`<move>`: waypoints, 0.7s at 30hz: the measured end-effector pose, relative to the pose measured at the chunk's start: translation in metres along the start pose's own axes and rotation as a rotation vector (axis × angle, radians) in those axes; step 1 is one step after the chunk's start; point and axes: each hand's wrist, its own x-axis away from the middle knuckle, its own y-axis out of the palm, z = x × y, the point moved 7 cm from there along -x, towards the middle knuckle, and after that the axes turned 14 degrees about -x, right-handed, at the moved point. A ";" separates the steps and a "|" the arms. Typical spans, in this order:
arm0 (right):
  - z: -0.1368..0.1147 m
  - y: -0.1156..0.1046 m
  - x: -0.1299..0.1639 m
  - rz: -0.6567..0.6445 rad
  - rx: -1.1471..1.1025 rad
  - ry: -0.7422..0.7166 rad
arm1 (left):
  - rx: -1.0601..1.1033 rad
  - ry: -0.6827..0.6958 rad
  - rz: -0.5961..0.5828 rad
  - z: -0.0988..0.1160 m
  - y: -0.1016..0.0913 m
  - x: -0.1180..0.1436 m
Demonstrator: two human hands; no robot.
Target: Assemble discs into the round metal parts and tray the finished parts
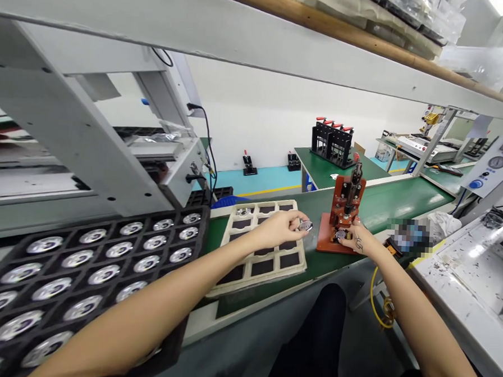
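My left hand (pixel 279 230) pinches a small shiny round metal part (pixel 305 226) between thumb and fingertips, above the right edge of a cream tray (pixel 252 267). My right hand (pixel 358 239) is closed at the base of a red toggle-clamp fixture (pixel 347 197), its thumb and fingers on a second round metal part (pixel 341 234) that sits in the nest. Over that nest, the clamp's plunger stands raised. Most of the tray's compartments show bare dark bottoms, while one at the far left holds a shiny round part (pixel 244 212).
A black foam tray (pixel 116 271) with rows of shiny round parts lies to the left. The green bench (pixel 394 199) runs rightward, with a phone-like device (pixel 411 237) and plastic bag (pixel 443 225). A white control box (pixel 495 162) stands right. A shelf beam (pixel 259 48) crosses overhead.
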 end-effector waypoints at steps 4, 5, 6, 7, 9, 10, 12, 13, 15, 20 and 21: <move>-0.006 -0.019 0.004 -0.047 -0.015 -0.004 | 0.042 -0.026 0.018 -0.003 -0.015 0.021; -0.006 -0.026 0.004 -0.050 -0.016 0.000 | 0.054 -0.035 0.019 -0.005 -0.018 0.025; -0.007 -0.031 0.004 -0.051 -0.016 0.004 | 0.065 -0.044 0.021 -0.008 -0.021 0.029; -0.007 -0.035 0.004 -0.050 -0.015 0.006 | 0.074 -0.053 0.025 -0.010 -0.023 0.032; -0.008 -0.034 0.004 -0.042 -0.011 0.005 | 0.087 -0.059 0.034 -0.014 -0.025 0.036; -0.009 -0.030 0.005 -0.032 -0.007 0.006 | 0.093 -0.056 0.033 -0.014 -0.025 0.037; -0.010 -0.016 0.009 -0.001 0.002 0.008 | 0.109 -0.044 0.018 -0.013 -0.021 0.039; -0.010 -0.009 0.012 0.020 0.007 0.011 | 0.117 -0.039 0.007 -0.012 -0.019 0.040; -0.009 0.003 0.018 0.059 0.012 0.014 | 0.123 -0.038 -0.013 -0.009 -0.015 0.041; 0.000 0.012 0.024 0.105 -0.010 0.026 | 0.122 -0.042 -0.044 -0.004 -0.013 0.042; 0.003 0.011 0.023 0.110 -0.021 0.030 | 0.128 -0.041 -0.047 -0.004 -0.013 0.042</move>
